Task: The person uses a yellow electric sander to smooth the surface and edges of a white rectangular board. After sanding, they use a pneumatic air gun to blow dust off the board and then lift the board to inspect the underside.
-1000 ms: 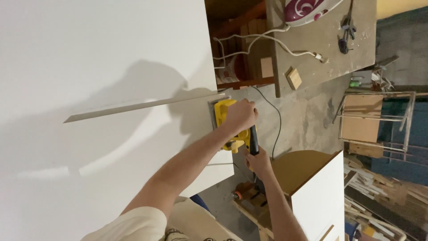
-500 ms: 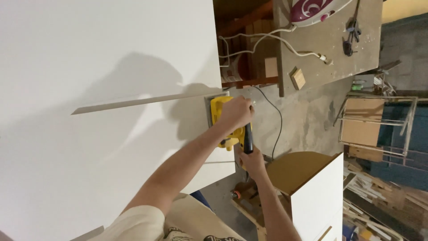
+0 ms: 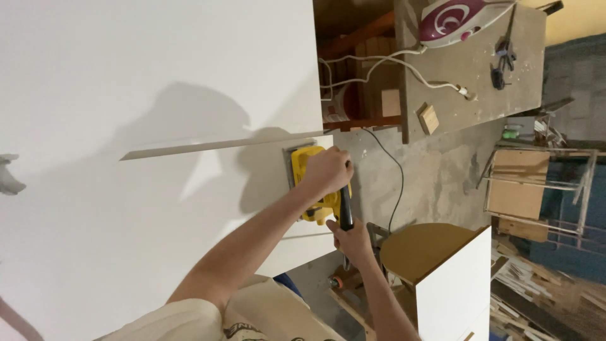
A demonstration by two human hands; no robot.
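I see the yellow sander (image 3: pixel 314 189) flat on the white panel (image 3: pixel 158 208), at its edge nearest the floor gap. Left hand (image 3: pixel 326 170) is clamped over the sander's top. Right hand (image 3: pixel 351 239) is wrapped around its black rear handle (image 3: pixel 346 211). Black cord (image 3: pixel 394 183) trails across the concrete floor. Workbench (image 3: pixel 467 69) beyond carries an iron (image 3: pixel 454 19) and a small wood block (image 3: pixel 430 118).

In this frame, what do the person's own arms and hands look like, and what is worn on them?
Both hands, the left hand and the right hand, are bare: no gloves, rings or watch visible. Both forearms are uncovered. A short, pale cream sleeve covers the left upper arm; the right arm's upper part is out of view.
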